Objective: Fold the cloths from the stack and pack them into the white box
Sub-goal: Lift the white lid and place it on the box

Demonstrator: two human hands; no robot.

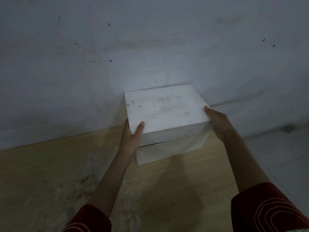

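White box (pixel 167 118) stood at the wooden table's (pixel 50 173) far edge, against the wall. Left hand (pixel 130 138) and right hand (pixel 217 123) clasped opposite sides of its lid (pixel 163 108). Rigid, probably light; best gripped at lid corners. No cloths visible.

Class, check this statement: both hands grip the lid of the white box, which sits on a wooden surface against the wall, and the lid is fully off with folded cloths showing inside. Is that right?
Not quite. The head view shows the lid on the white box, with only a thin dark gap at its front edge; no cloths show. The left hand and right hand do grip it, on the wooden surface against the wall.
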